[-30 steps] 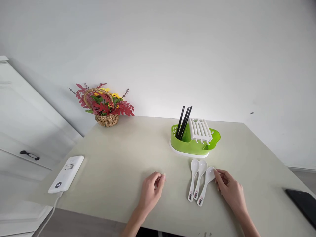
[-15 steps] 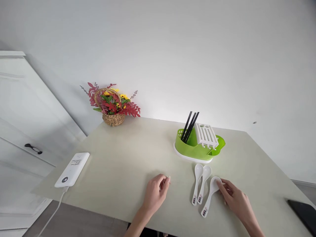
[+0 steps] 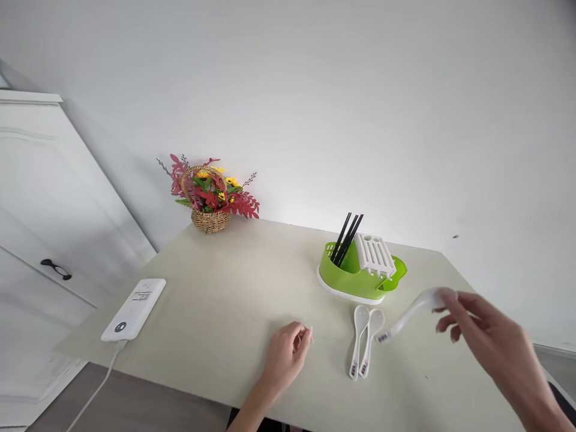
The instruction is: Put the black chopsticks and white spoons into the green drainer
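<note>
Both hands, the left hand point(image 3: 284, 354) and right hand point(image 3: 492, 336), are bare; forearms unsleeved; no rings.

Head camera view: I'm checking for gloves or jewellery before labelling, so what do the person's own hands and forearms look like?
Both are bare. The left hand and right hand show no gloves, rings, watch or bracelets, and no sleeves reach the visible forearms. Fingernails look short and unpainted, as far as the blur allows. No markings show.

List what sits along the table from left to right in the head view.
Power bank → flower basket → left hand → green holder with black chopsticks, two spoons lying in front of it → spoon lifted by the right hand.
</note>
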Tool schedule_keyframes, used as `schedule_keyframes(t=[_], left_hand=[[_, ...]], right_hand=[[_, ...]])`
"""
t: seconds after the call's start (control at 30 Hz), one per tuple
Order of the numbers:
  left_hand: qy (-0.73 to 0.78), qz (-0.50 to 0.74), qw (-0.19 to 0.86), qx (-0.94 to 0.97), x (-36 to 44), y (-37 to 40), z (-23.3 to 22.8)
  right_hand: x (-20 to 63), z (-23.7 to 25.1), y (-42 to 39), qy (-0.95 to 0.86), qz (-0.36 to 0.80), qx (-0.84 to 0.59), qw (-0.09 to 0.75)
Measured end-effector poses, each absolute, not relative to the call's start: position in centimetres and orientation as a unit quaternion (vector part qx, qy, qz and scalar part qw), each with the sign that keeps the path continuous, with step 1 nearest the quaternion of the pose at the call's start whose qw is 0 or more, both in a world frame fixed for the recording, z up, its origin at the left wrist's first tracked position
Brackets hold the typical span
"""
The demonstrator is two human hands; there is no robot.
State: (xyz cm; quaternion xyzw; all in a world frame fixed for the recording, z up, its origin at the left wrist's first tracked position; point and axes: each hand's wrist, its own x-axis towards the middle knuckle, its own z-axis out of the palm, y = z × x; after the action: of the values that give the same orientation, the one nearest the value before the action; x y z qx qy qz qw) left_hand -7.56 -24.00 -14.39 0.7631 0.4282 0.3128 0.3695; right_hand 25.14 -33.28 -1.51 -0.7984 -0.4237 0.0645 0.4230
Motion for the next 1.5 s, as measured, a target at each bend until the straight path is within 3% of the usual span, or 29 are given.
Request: schedule_keyframes(t=[0.17, 0.4, 0.53, 0.73, 0.97, 1.5], left_hand=[[0.426, 0.318, 0.369, 0.762, -7.6, -24.0, -14.3], [0.426, 0.322, 0.362, 0.764, -7.7, -24.2, -14.2], [0.425, 0.322, 0.363, 0.764, -7.7, -24.2, -14.3], [0.426, 0.321, 0.361, 0.765, -7.7, -23.9, -14.5], [0.431, 0.317, 0.360, 0.765, -7.6, -23.9, -14.7], [0.435, 0.305, 0.359, 0.767, -7.5, -23.9, -14.6]], right_hand=[[21.4, 4.6, -29.5, -0.420, -0.115, -0.774, 0.460], [20.5, 1.7, -23.8, -0.584, -0.298, -0.673, 0.342], [20.3, -0.9, -22.3, -0.653, -0.307, -0.634, 0.279], [20.1, -3.8, -21.5, -0.704, -0.339, -0.548, 0.298], [20.4, -6.1, -21.6, -0.709, -0.338, -0.548, 0.288], [19.5, -6.6, -21.7, -0.697, -0.309, -0.575, 0.295]])
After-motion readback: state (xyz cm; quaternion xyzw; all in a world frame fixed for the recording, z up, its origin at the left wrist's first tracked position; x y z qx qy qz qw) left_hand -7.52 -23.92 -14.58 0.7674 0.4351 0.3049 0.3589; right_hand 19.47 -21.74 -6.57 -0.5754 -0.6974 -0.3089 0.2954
